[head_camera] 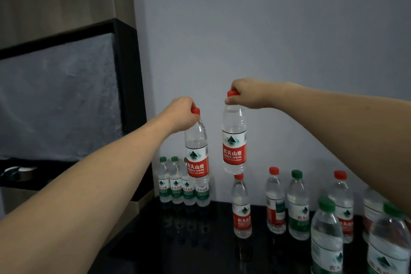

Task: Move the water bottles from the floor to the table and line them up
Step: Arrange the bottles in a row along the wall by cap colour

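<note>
- Glossy black desk [200,251] against a pale wall.
- Four small green-capped bottles [175,181] stand in a tight row at its back left.
- Red-capped bottles [241,207] and green-capped bottles [298,206] stand scattered to the right.

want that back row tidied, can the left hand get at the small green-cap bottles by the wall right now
Probably not yet. The left hand already grips a red-cap bottle by its neck, and that bottle hangs right in front of the green-cap row. It would likely have to set it down first.
</note>
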